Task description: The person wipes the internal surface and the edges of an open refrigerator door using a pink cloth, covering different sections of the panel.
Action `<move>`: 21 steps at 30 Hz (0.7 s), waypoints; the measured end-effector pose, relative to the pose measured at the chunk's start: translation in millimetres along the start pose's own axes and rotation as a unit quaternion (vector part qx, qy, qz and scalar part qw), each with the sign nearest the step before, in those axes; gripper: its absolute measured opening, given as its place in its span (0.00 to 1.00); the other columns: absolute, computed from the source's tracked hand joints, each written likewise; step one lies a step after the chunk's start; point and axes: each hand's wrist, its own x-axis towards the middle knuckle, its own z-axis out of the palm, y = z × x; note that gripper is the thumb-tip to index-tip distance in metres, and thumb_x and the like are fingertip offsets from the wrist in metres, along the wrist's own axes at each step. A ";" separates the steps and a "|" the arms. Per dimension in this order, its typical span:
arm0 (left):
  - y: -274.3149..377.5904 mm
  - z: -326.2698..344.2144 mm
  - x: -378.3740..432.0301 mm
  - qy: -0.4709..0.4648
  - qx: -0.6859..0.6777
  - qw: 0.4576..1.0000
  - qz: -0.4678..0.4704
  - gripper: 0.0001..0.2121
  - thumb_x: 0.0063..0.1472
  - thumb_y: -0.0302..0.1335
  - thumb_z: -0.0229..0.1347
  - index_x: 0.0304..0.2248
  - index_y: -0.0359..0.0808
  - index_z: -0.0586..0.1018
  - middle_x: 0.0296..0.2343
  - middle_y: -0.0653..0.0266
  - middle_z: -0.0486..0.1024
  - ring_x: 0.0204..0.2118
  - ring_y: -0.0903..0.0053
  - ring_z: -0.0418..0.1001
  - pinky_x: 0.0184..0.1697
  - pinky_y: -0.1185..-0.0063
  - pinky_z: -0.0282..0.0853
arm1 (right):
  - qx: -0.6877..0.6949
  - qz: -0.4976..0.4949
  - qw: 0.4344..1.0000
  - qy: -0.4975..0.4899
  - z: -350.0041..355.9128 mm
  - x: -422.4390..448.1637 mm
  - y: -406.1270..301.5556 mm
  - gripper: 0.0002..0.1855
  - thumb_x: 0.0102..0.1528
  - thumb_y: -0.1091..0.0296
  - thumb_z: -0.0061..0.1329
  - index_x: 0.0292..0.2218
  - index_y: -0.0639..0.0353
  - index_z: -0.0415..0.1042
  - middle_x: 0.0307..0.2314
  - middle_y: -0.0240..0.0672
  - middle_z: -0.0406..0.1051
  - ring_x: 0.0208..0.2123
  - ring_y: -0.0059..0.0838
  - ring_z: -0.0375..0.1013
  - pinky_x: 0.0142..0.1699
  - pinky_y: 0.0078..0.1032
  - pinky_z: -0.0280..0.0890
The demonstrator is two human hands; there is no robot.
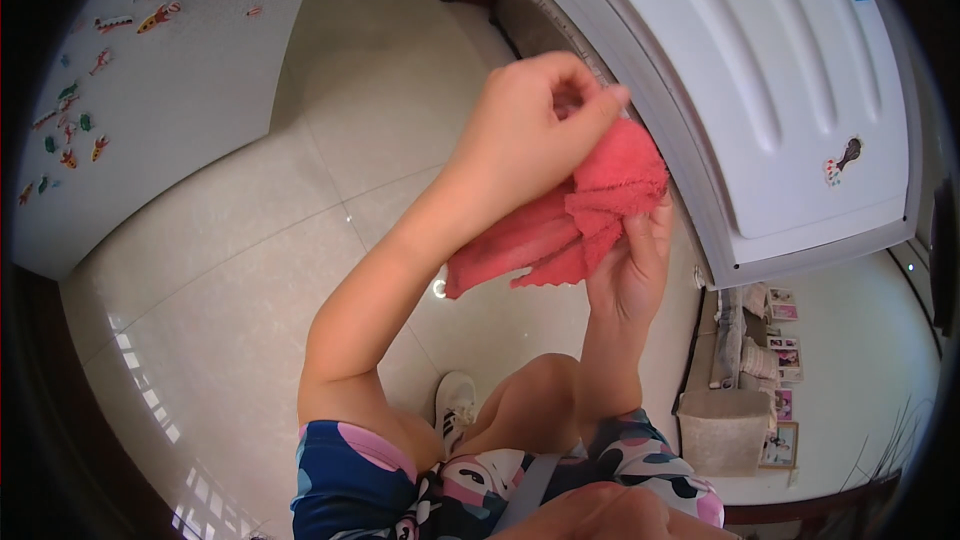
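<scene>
A bunched red cloth (544, 229) with a fuzzy surface hangs between my hands, folded over on itself and darker in places. My right hand (645, 255) holds it from below at the right, thumb in front and fingers partly behind the folds. Above it, my left hand (551, 116) is curled with thumb and fingertips close together at the cloth's upper edge; whether the fingertips pinch the fabric cannot be told. Beside both hands stands a white appliance-like panel (697, 90) with long raised ridges and a small sticker (844, 161).
A pale board with stickers (210, 75) rises at the left. Glossy floor tiles (247, 300) lie below, with my shoe (455, 405) on them. At the lower right are a beige sofa (724, 431), cushions and framed pictures (780, 446).
</scene>
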 end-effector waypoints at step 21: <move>-15.1 34.1 -24.1 -0.004 -0.057 0.998 0.001 0.10 0.55 0.22 0.60 0.37 0.31 0.75 0.32 0.61 0.78 0.33 0.82 0.76 0.35 0.83 0.72 | -0.026 -0.087 0.988 0.124 -37.7 -26.4 -11.9 0.16 0.64 0.67 0.42 0.52 0.57 0.62 0.49 0.35 0.66 0.44 0.25 0.66 0.45 0.30 0.64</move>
